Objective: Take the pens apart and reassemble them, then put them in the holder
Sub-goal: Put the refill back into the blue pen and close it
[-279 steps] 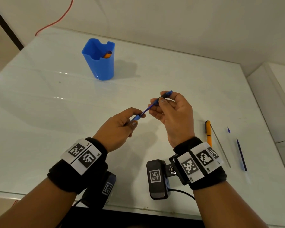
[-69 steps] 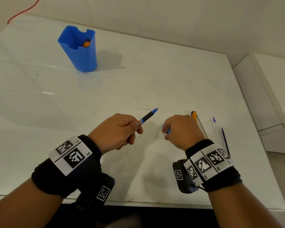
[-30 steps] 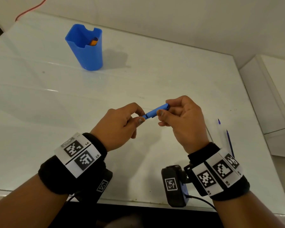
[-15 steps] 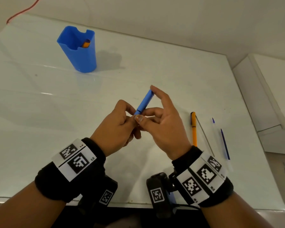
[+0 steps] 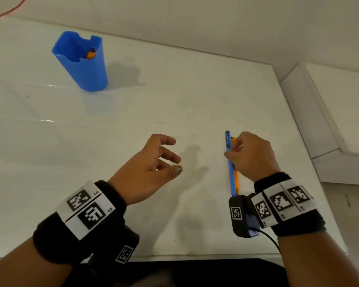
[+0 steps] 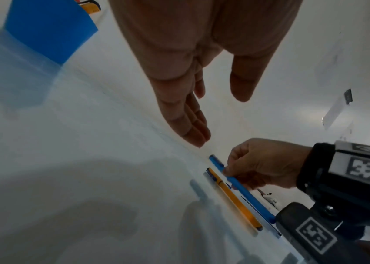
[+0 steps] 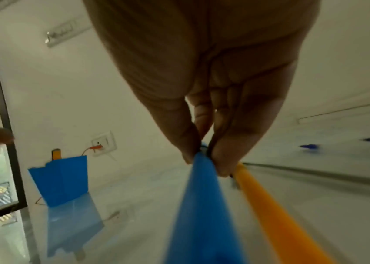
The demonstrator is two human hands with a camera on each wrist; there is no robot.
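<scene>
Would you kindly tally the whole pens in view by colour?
Blue: 1, the blue pen pinched in the right hand.
Orange: 2, the loose orange pen on the table and the stored orange pen in the holder.
Total: 3.

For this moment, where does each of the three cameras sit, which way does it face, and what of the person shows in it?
Head: worn on the head, looking forward and down at the table; both forearms, the open left hand and the right hand show.
Left wrist: under the left wrist, looking along the palm towards the right hand pinching the blue pen.
Right wrist: under the right wrist, looking along the fingers and the blue pen; left fingertips show at the left edge.
Shared: all three show the blue pen, the orange pen beside it and the blue holder.
</scene>
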